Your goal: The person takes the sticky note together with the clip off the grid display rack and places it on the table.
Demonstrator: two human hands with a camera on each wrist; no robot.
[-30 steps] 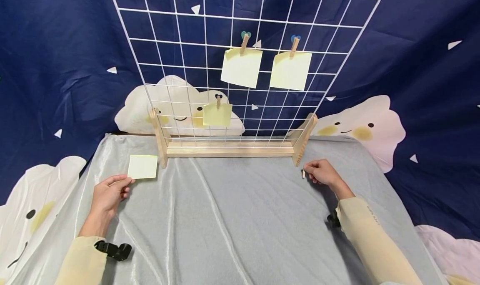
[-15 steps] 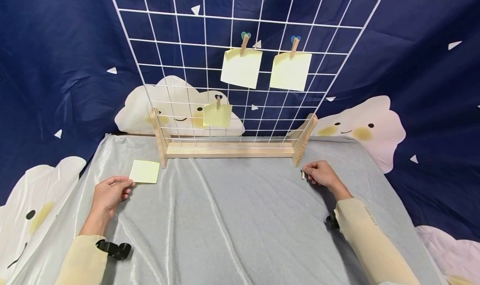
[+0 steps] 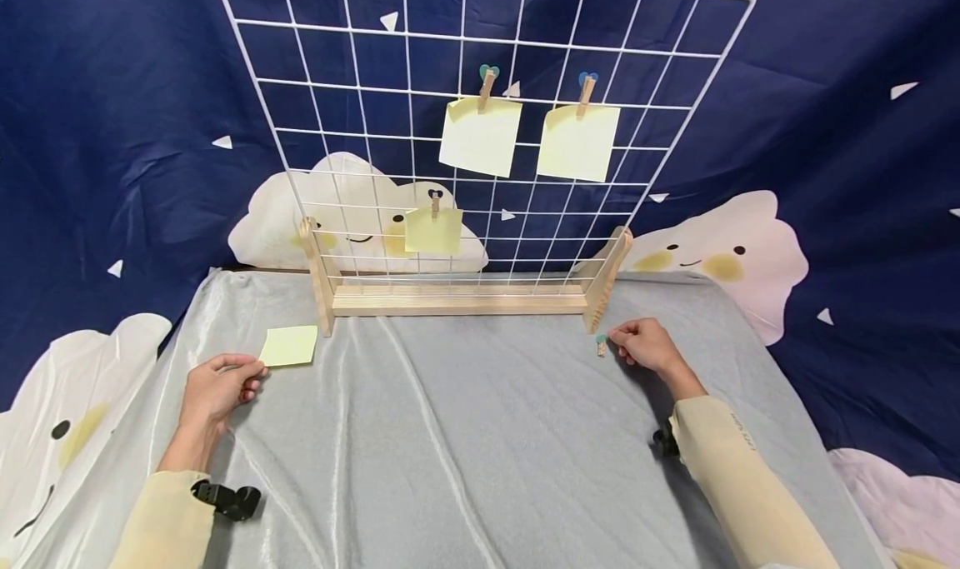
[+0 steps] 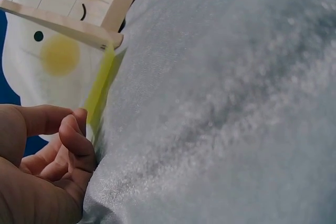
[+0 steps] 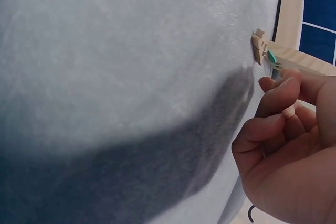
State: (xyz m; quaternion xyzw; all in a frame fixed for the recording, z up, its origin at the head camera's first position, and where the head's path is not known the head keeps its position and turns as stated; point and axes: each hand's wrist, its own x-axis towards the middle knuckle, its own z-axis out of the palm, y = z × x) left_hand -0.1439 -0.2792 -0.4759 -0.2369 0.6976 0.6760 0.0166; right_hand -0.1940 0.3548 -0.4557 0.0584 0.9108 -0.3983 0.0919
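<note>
At the left of the head view, the left hand (image 3: 221, 390) pinches the near left corner of a yellow sticky note (image 3: 289, 346); the left wrist view shows the note (image 4: 98, 87) edge-on beyond the fingertips of that hand (image 4: 50, 156). Over on the right, the right hand (image 3: 647, 346) holds a small wooden clothespin (image 3: 602, 348) with a teal top between thumb and finger. The clothespin (image 5: 259, 46) extends past the fingertips of the right hand (image 5: 294, 140) in the right wrist view, close to the stand's wooden foot.
A white wire grid (image 3: 472, 35) stands on a wooden base (image 3: 457, 304) at the back. Clothespins hold three notes on it: two higher up (image 3: 481, 137) (image 3: 578, 144) and one lower (image 3: 433, 232). Grey cloth (image 3: 465, 419) covers the table; a blue curtain hangs behind.
The note in the left hand has tilted and its far edge is lower. In the right hand, the clothespin has turned so its teal top shows.
</note>
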